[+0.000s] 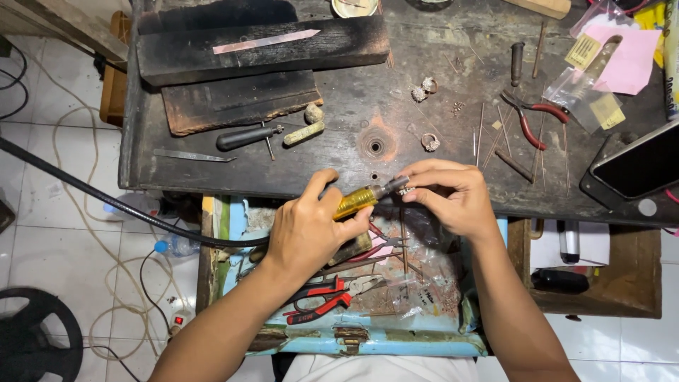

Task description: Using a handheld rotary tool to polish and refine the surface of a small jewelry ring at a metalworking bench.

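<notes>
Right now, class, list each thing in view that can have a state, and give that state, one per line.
Left hand: gripping the yellow-handled tool.
Right hand: pinching a small piece at the tool's tip.
Red pliers: lying on the bench, handles apart.
Phone: screen dark.
Drawer: pulled open, holding tools.

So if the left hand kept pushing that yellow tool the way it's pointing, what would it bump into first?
Most likely the right hand. The left hand aims the yellow-handled tool up and to the right, and its metal tip already sits at the right hand's fingers, which pinch something too small to identify.
</notes>
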